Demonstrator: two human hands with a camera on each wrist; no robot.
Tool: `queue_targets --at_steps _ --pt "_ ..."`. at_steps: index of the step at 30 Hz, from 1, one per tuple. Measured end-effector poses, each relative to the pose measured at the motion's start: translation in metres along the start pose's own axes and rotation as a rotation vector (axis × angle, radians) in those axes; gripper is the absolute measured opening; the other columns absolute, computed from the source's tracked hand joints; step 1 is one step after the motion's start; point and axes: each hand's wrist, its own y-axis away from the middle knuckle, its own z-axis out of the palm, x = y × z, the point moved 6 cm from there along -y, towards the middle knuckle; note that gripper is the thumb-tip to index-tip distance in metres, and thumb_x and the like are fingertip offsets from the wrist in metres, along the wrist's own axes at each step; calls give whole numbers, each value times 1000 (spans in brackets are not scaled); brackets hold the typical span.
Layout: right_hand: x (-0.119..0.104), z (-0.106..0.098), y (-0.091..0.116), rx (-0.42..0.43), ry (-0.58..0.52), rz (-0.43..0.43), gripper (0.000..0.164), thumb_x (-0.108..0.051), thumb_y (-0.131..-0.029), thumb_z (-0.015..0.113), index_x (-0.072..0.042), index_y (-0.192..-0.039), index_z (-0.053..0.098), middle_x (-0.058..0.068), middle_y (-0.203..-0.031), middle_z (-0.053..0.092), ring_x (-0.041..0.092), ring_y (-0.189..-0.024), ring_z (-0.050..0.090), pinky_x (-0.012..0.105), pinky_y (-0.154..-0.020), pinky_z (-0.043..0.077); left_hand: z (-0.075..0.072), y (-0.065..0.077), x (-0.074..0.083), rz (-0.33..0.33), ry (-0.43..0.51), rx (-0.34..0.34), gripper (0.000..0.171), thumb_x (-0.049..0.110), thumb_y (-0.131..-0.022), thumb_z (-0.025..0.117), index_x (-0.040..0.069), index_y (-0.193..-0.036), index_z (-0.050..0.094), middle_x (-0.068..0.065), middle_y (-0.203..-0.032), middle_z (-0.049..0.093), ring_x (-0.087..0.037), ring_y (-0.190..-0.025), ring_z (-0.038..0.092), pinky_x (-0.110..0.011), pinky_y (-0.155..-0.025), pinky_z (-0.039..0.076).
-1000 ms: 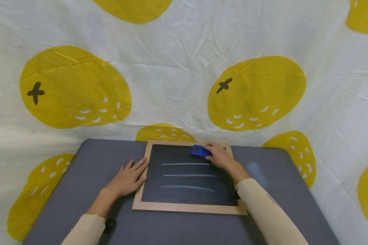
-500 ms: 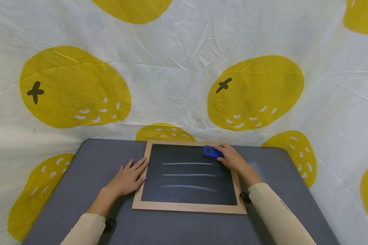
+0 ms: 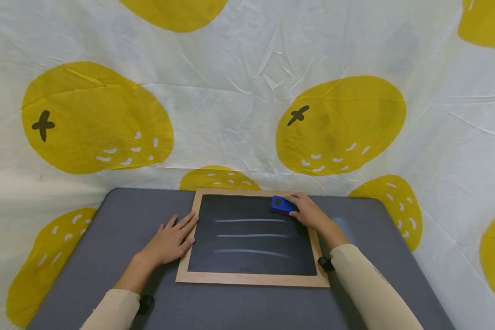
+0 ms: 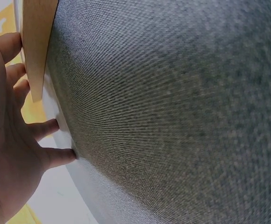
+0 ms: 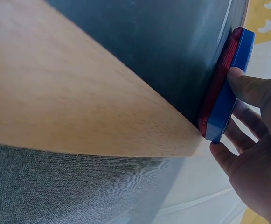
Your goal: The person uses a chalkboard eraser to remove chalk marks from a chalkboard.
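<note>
A blackboard eraser [image 3: 281, 205], blue on top with a red felt pad below, lies against the upper right part of a wood-framed chalkboard [image 3: 247, 266]. My right hand [image 3: 309, 211] grips its right end, thumb on one long side and fingers on the other, as the right wrist view shows with the eraser [image 5: 226, 88]. Three pale chalk lines [image 3: 253, 236] run across the board below the eraser. My left hand [image 3: 171, 240] rests with spread fingers at the left side of the frame; in the left wrist view some fingertips touch the wooden frame [image 4: 36, 51] and others the tabletop.
The board lies on a grey cloth-covered table [image 3: 231, 305]. Behind and around it hangs a white curtain [image 3: 227, 123] printed with yellow fruit shapes. A pale smudge [image 3: 340, 224] marks the tabletop right of the board.
My right hand has slid the eraser right along the board's top, then slightly back left. The left hand stays at the frame, and the chalk lines look the same.
</note>
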Motion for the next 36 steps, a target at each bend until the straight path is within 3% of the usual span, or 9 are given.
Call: queue_targets --at_steps 14,36 --pt "-8 5 -9 -43 33 21 54 -10 -99 70 -1 -149 53 24 -142 56 43 -132 53 59 -109 45 -3 1 -2 -15 14 -9 66 44 -107 51 17 -164 32 -5 -171 28 -58 -147 32 -84 -104 30" --pt "-55 18 -39 -100 101 -34 54 -13 -99 70 -5 -150 54 19 -142 59 37 -130 56 52 -114 43 -6 -1 3 -19 5 -4 66 45 -106 51 16 -163 34 -6 -170 30 -59 -145 34 -84 -103 31"
